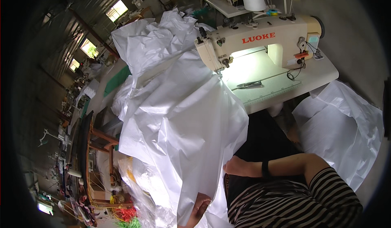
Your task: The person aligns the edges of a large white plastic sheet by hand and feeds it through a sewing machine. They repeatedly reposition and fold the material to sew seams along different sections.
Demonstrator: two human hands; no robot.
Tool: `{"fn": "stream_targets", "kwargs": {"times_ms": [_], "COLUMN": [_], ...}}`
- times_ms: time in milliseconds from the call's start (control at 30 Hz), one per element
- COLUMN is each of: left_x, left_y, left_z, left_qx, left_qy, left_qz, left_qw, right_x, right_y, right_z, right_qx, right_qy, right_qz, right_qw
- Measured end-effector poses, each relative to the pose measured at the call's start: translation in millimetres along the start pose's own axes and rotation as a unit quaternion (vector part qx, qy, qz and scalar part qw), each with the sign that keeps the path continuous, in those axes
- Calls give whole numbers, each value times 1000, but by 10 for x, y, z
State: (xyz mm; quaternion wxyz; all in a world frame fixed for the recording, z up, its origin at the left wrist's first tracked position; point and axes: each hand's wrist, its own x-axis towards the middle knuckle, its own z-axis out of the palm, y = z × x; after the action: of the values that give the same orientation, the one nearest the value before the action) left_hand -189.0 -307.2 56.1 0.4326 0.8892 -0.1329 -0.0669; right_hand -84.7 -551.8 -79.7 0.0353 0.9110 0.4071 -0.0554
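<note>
A large glossy white plastic-like sheet hangs from the sewing machine down toward my lap. Its upper edge lies under the machine's needle area, and more of it is bunched behind. My right hand is closed on the sheet's right edge, with a dark band on the wrist. Lower down, my left hand has its fingers curled against the sheet, gripping a fold; part of that hand is covered by the material. Thread snips lie on the lit machine bed, right of the needle.
A white thread cone stands behind the machine. Another white sheet hangs at the right, below the table edge. To the left are a wooden frame, clear plastic and a red bundle on the floor.
</note>
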Motion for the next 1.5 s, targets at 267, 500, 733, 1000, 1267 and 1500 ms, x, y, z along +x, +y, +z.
{"fn": "stream_targets", "kwargs": {"times_ms": [267,500,733,1000,1267,1500], "left_x": [121,67,-12,103,520,823], "left_y": [470,802,751,971,942,1021], "left_z": [138,684,768,733,636,530], "left_qx": [-28,23,-240,70,75,108], "left_qy": [-1,-21,-99,43,-409,-270], "left_qz": [141,175,-56,231,-60,178], "left_qw": [990,984,964,969,907,940], "right_x": [-1296,-1564,-1678,-1267,-652,-116], "right_y": [-262,-332,-431,37,972,1370], "right_z": [-975,-1326,-1318,-1004,-989,-918], "right_qx": [287,222,158,422,588,101], "right_qy": [278,297,314,379,299,130], "right_qz": [-292,-261,-260,35,330,375], "right_qw": [869,891,900,823,675,912]}}
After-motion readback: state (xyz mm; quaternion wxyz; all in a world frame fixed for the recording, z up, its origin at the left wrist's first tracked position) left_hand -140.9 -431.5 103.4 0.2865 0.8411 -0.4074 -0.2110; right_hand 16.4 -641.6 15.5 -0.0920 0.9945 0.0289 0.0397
